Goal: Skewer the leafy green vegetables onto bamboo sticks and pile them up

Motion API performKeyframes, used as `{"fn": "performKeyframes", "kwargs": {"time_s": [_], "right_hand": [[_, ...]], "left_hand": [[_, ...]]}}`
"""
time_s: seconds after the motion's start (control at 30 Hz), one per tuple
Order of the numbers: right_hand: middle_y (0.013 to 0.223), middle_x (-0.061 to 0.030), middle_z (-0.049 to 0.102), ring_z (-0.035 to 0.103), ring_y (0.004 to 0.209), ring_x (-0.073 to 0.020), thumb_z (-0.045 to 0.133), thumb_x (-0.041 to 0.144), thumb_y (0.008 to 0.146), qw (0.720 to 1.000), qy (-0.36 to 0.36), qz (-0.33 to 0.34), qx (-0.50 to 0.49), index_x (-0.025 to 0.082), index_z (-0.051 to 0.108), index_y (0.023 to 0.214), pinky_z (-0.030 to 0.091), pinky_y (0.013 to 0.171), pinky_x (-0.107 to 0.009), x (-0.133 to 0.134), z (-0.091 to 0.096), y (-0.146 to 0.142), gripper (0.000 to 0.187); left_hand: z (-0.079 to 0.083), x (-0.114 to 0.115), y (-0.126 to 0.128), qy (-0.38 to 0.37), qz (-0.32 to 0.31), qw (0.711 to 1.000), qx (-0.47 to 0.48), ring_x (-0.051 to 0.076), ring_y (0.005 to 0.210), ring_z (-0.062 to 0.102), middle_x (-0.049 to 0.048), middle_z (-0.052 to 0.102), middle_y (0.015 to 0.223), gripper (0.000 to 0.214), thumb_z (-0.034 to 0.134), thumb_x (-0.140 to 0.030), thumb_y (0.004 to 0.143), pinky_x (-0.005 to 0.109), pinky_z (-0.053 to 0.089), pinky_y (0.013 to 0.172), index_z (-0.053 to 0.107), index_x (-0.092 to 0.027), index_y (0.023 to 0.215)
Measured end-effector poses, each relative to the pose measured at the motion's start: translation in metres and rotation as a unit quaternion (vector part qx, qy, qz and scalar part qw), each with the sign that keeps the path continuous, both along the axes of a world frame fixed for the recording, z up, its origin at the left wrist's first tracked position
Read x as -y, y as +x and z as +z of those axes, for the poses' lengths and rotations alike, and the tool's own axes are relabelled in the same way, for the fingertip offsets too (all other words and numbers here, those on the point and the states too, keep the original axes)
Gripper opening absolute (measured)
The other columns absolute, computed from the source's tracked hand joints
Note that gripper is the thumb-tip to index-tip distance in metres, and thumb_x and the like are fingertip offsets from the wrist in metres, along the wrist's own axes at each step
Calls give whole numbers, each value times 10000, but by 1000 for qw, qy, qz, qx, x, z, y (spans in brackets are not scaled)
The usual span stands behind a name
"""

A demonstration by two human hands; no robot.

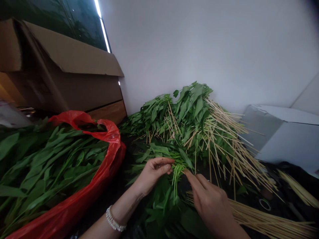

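Observation:
My left hand (152, 174) pinches a small bunch of green leafy stems (176, 172) from the left, fingers curled round it. My right hand (209, 199) meets the same bunch from the right, fingertips pressed to the stems; I cannot make out whether it also holds a skewer. Behind them lies a heap of leafy greens threaded on bamboo skewers (196, 126), their sticks fanning to the right. Loose greens (164, 205) lie under my wrists. A pearl bracelet (113, 220) is on my left wrist.
A red plastic bag (99, 179) full of loose long green leaves fills the left. A bundle of bare bamboo skewers (261, 219) lies at lower right. Cardboard boxes (64, 66) stand at back left, a grey box (284, 136) at right, a white wall behind.

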State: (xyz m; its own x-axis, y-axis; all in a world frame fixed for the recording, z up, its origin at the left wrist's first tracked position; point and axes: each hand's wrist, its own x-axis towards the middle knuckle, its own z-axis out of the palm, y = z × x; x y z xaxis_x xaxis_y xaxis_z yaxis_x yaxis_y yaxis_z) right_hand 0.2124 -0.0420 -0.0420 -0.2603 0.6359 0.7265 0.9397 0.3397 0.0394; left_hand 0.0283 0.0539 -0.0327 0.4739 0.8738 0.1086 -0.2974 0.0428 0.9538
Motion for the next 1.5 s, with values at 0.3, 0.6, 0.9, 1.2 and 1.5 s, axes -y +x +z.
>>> {"fn": "performKeyframes", "kwargs": {"time_s": [0.3, 0.6, 0.9, 1.2, 1.5], "right_hand": [[776, -23, 619, 587, 585, -112, 325, 123, 931, 1000, -4, 5, -22, 148, 560, 1212, 399, 537, -240, 0, -3, 2, 368], [748, -23, 609, 584, 578, -110, 317, 108, 928, 1000, 5, 15, -19, 133, 571, 1200, 402, 530, -234, 0, -2, 0, 373], [729, -22, 600, 578, 553, -107, 313, 99, 917, 1000, 9, 15, -11, 121, 578, 1190, 405, 515, -232, 0, 0, 0, 380], [731, -23, 604, 574, 524, -114, 325, 101, 914, 1000, 16, 3, -5, 134, 593, 1169, 410, 498, -244, -1, -2, -2, 371], [730, -47, 621, 580, 519, -123, 305, 100, 905, 1000, 18, -6, 7, 105, 612, 1136, 451, 504, -241, 1, -3, -3, 384]], "left_hand": [[-1, -3, 2, -86, 0, 994, 64, 78, 643, 589, 2, 672, 703, 202, 830, -219, 647, 184, 445, 642, 732, -136, 803], [0, -3, 1, -147, 8, 987, 64, 48, 560, 587, 37, 724, 749, 256, 857, -227, 608, 151, 443, 561, 756, -119, 817], [-3, -5, 0, -127, 0, 990, 54, 44, 558, 577, 35, 713, 744, 236, 834, -249, 648, 149, 434, 555, 753, -123, 830], [-2, -3, 2, -80, 9, 996, 29, 50, 554, 541, 28, 689, 722, 245, 824, -297, 654, 166, 409, 546, 759, -130, 821], [-3, -4, 3, -16, 25, 999, -27, 75, 549, 526, 17, 669, 656, 258, 805, -336, 665, 198, 414, 551, 760, -131, 815]]}}
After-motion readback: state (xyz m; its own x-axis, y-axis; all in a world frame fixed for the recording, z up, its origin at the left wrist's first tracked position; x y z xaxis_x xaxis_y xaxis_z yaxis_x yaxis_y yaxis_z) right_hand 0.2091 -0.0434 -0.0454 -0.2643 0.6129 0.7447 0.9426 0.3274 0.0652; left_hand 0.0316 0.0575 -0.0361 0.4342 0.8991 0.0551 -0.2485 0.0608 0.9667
